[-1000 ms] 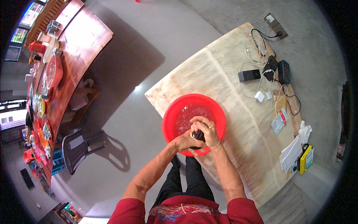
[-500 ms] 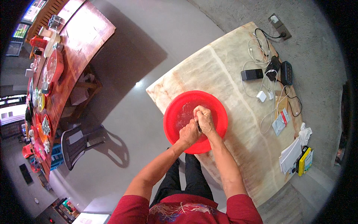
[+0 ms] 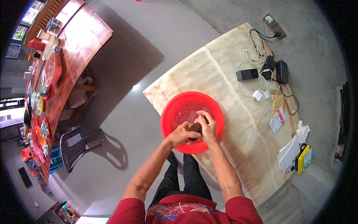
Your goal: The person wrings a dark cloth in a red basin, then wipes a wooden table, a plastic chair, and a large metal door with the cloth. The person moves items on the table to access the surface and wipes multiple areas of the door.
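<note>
A single view comes from a wide fisheye camera on the person's head, looking almost straight down. The person's own forearms enter from the lower edge and meet near the centre, over a red basin [image 3: 175, 112] on the pale stone counter [image 3: 220, 71]. The counter runs diagonally from centre to lower right, fairly close below. Straight edges bend toward the rim, where a long wooden table [image 3: 80, 41] curves along the upper left. The corners are black.
</note>
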The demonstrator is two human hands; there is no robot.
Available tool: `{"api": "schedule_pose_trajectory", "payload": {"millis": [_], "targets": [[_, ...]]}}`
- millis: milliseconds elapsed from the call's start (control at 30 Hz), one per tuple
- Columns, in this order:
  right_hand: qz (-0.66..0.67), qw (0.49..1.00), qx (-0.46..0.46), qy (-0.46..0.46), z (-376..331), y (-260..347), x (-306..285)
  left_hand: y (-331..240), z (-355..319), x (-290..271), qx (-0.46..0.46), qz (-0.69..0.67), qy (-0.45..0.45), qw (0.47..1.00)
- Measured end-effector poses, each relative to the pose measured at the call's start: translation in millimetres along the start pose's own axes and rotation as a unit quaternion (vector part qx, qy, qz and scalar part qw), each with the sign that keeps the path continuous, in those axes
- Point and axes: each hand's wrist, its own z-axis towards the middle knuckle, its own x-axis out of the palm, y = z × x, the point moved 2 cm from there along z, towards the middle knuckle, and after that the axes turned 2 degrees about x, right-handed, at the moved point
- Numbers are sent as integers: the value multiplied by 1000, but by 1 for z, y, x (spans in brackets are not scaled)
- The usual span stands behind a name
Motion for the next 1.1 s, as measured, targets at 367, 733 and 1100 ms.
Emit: {"api": "schedule_pose_trajectory", "payload": {"millis": [367, 733, 1100], "targets": [[-110, 950, -65, 283, -38, 114, 37, -36, -49, 20, -90, -117, 272, 951], [-148, 953, -17, 265, -34, 121, 39, -30, -62, 52, -72, -101, 195, 973], [-344, 909, -97, 213, -14, 49, 27, 55, 20, 53, 147, 148, -90, 974]]}}
